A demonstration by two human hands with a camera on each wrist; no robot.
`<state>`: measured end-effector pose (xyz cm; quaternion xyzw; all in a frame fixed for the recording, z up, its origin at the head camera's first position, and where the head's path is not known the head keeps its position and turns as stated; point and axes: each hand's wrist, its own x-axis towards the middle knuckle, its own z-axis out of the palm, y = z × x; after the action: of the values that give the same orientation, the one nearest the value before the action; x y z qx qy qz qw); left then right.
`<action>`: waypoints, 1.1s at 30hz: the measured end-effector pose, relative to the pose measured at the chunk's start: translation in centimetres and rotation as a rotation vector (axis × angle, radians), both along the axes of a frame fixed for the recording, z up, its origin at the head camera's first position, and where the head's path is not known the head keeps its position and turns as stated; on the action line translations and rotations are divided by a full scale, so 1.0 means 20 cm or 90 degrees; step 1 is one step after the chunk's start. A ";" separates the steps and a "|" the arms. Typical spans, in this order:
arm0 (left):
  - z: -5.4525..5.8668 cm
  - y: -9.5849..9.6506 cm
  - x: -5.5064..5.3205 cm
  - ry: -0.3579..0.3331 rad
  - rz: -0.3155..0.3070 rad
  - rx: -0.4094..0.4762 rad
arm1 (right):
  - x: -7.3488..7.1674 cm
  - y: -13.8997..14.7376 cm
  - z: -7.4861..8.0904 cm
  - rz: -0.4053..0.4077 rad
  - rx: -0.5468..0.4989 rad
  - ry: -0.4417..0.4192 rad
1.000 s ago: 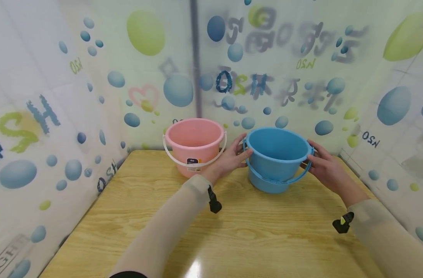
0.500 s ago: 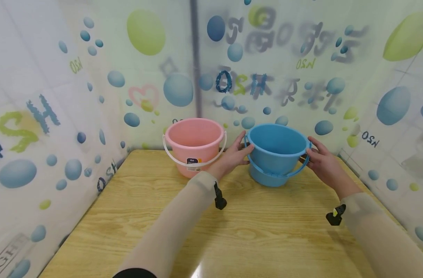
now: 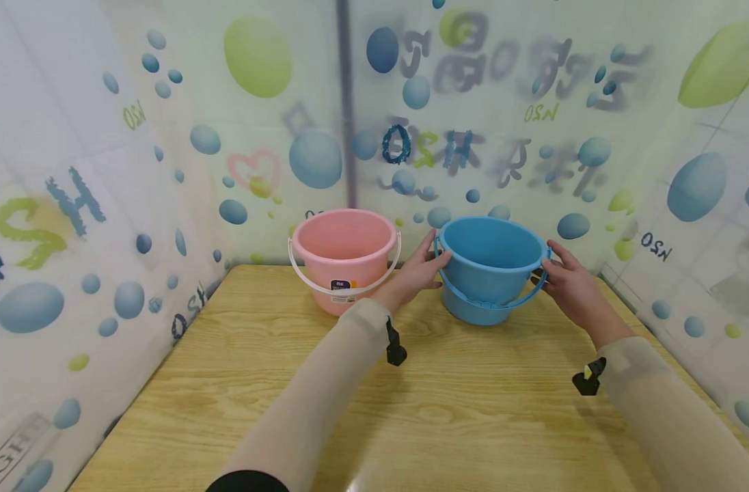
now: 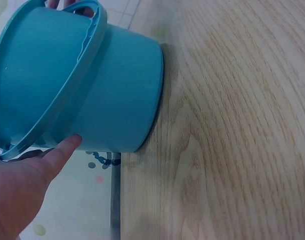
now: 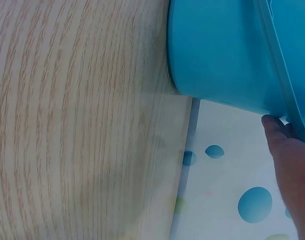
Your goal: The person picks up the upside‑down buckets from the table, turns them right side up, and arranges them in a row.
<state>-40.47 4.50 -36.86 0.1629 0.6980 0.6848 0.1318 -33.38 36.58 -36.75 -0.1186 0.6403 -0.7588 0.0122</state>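
A blue bucket (image 3: 491,273) stands on the wooden table right of centre, its handle hanging down in front. My left hand (image 3: 414,277) grips its left side near the rim, thumb in front and fingers behind. On the opposite side my right hand (image 3: 571,290) holds the bucket beside the handle joint, its fingers partly hidden. The left wrist view shows the thumb (image 4: 67,147) against the bucket wall, with the base on the table. A pink bucket (image 3: 344,266) with a white handle and a dark label stands to the left, just beyond my left wrist.
The light wooden table (image 3: 473,410) reaches back to a wall hanging (image 3: 313,89) printed with blue and green ovals. Similar printed sheets close off the left and right sides. Small black devices (image 3: 396,345) sit at both sleeve cuffs.
The blue bucket has moved slightly back, away from me, with both hands following on its sides. Its movement slows in the last half second. The pink bucket stays in place.
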 end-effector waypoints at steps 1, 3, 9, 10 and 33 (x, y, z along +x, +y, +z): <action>0.00 0.00 0.00 0.000 0.001 -0.001 | 0.00 0.00 0.00 -0.003 0.005 0.000; 0.00 0.01 -0.01 -0.001 0.006 -0.001 | 0.00 0.00 0.00 -0.009 0.013 -0.003; 0.01 0.01 -0.02 -0.007 0.009 -0.001 | -0.01 -0.01 0.00 -0.026 0.037 -0.011; 0.01 0.01 -0.01 -0.009 0.008 -0.001 | -0.01 -0.01 0.00 -0.028 0.035 -0.011; -0.03 -0.04 0.02 -0.063 0.037 -0.008 | 0.03 -0.02 -0.01 -0.198 0.262 -0.001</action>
<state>-39.98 3.69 -37.50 0.1075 0.6993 0.6913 0.1469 -32.69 36.20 -36.89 -0.0127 0.7917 -0.6055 -0.0801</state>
